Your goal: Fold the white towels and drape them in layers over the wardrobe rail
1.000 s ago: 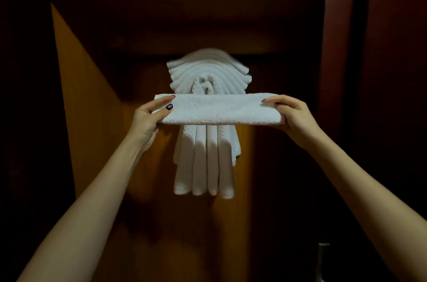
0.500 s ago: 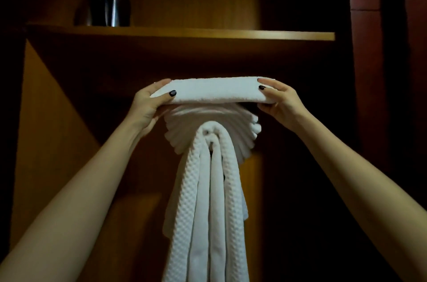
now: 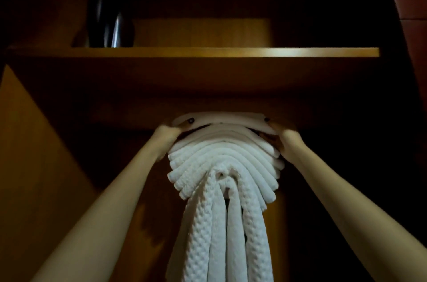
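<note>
Several folded white towels (image 3: 224,161) hang in arched layers over a wardrobe rail that they hide; long waffle-textured ends (image 3: 219,235) drop straight down. On top lies a folded white towel (image 3: 221,119), stretched flat across the stack just under the shelf. My left hand (image 3: 169,136) grips its left end with the thumb on the front. My right hand (image 3: 283,137) grips its right end the same way. Both forearms reach up from the lower corners.
A wooden shelf (image 3: 208,52) spans the wardrobe directly above the towels, leaving a narrow gap. A dark shiny object (image 3: 111,27) stands on the shelf at left. A wooden side panel (image 3: 34,166) is on the left, a reddish door edge (image 3: 406,4) at right.
Both hands have lifted the folded towel from in front of the hanging stack up and over it, onto its top under the shelf. The view has moved closer and tilted upward.
</note>
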The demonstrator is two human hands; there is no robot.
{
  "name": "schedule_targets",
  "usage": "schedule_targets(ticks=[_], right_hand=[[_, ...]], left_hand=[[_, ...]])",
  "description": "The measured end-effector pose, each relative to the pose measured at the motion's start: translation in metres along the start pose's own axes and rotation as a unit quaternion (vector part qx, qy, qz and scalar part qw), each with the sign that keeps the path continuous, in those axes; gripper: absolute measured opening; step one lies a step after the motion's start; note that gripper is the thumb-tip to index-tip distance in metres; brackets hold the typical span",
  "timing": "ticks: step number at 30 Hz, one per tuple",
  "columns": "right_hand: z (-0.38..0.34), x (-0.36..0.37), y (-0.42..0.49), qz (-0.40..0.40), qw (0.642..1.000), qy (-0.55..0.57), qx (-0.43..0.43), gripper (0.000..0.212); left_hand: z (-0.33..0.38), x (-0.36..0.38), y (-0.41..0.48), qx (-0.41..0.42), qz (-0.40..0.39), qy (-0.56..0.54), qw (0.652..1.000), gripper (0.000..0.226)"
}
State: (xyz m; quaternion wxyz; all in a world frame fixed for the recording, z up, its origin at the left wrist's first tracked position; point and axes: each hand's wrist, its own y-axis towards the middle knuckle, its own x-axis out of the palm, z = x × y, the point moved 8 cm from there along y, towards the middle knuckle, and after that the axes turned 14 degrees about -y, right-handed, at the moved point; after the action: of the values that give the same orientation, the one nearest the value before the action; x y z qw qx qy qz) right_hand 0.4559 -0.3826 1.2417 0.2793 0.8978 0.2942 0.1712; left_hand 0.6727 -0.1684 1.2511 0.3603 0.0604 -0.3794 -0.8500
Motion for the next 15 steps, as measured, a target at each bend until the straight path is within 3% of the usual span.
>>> schedule_targets(ticks=[5, 8, 12, 15], right_hand=[[-0.001, -0.011, 0.001, 0.071, 0.974, -0.200, -0.083, 0.013], [0.002, -0.012, -0.005, 0.065, 0.955, -0.274, -0.097, 0.028], [-0.014, -0.013, -0.018, 0.074, 0.859, -0.494, -0.109, 0.053], [-0.044, 0.011, -0.034, 0.055, 0.838, -0.499, -0.213, 0.050]], left_hand=[[-0.003, -0.008, -0.004, 0.031, 0.010, 0.110, 0.993, 0.036], [-0.004, -0.008, -0.012, 0.052, 0.013, 0.165, 0.985, 0.031], [0.005, -0.010, -0.017, 0.081, 0.002, 0.312, 0.947, 0.059], [0.024, 0.019, -0.019, 0.163, -0.043, 0.398, 0.902, 0.070]])
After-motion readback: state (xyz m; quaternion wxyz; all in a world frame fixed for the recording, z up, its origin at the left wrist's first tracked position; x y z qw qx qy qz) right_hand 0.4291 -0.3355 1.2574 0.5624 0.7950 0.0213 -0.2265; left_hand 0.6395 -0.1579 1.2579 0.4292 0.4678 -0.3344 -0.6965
